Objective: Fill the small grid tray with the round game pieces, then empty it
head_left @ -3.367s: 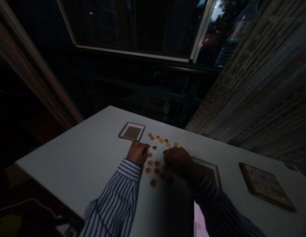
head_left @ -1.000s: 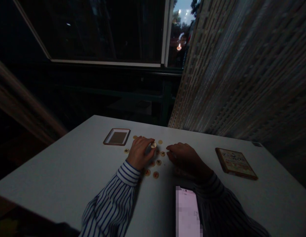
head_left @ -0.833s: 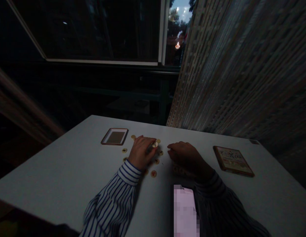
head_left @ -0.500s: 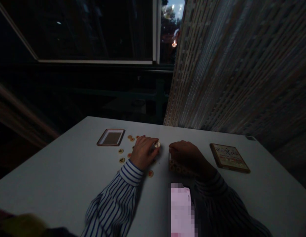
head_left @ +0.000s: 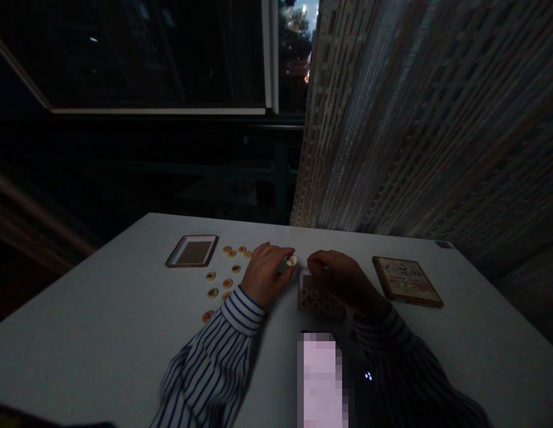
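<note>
The left hand [head_left: 268, 275] is closed on a round cream game token [head_left: 291, 260], pinching it at the fingertips above the bench [head_left: 102, 339], near the far edge. The right hand [head_left: 343, 279] is curled, just beside that token and partly over a square tray [head_left: 321, 303] holding rows of similar tokens; whether it grasps anything cannot be told. Loose tokens [head_left: 220, 279] lie left of the left hand, near a framed square tray [head_left: 191, 251]. A framed picture board [head_left: 407, 282] lies right of the hands, towards the far edge. A pixelated phone [head_left: 321, 380] lies near the near edge.
</note>
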`<state>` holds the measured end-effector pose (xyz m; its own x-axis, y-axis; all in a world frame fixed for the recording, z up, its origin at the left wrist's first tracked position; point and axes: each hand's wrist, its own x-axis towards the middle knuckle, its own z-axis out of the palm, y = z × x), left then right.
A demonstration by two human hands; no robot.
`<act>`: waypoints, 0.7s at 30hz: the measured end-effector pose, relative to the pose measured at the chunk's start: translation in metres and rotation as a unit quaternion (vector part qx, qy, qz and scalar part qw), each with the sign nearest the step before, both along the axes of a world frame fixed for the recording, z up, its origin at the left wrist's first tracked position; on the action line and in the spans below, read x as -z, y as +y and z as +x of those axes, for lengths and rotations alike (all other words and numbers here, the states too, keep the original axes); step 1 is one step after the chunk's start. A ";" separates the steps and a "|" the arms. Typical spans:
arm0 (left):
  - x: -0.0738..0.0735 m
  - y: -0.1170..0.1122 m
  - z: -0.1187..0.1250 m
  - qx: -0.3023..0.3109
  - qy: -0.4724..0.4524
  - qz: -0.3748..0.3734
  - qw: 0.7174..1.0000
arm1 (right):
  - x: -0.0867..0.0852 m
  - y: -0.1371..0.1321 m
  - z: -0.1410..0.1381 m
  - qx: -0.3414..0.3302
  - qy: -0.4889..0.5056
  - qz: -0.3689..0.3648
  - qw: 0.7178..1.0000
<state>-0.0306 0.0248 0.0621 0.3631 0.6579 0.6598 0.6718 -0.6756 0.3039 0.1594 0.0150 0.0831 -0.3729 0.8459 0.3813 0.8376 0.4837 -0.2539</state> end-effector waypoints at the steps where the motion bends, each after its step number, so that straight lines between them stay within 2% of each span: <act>1: 0.000 0.001 0.002 0.003 -0.001 0.002 1.000 | 0.000 0.000 0.001 0.001 0.011 0.001 1.000; 14: -0.008 0.013 0.018 0.034 0.008 0.008 0.999 | 0.000 0.005 0.014 -0.001 0.112 -0.025 0.993; 21: -0.003 0.018 0.022 0.056 0.015 0.015 0.998 | 0.003 0.006 0.015 -0.025 0.186 -0.048 0.981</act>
